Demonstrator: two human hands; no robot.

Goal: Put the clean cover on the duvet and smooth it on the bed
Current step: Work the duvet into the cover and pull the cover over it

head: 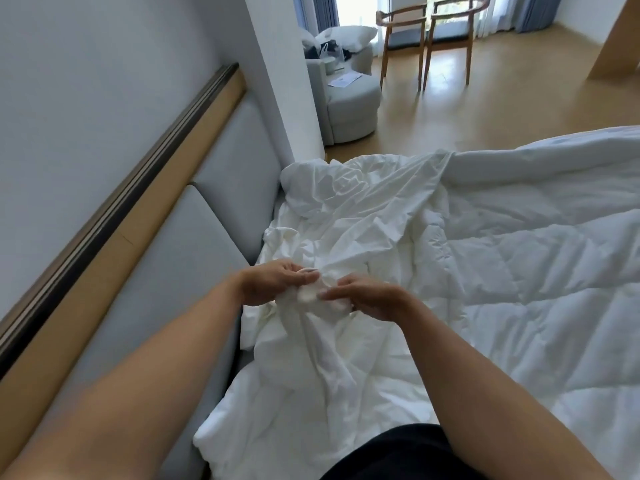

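Observation:
A white quilted duvet lies spread across the bed on the right. The crumpled white cover is bunched over its left part, near the headboard. My left hand and my right hand meet above the bedding. Both pinch one small bunched corner of white fabric between fingers and thumbs, and a twisted fold hangs down from it. I cannot tell whether the pinched corner belongs to the cover alone or also holds the duvet.
A grey padded headboard with a wooden rail runs along the left wall. Beyond the bed are a round grey armchair piled with pillows and bags, two wooden chairs by the window, and wooden floor.

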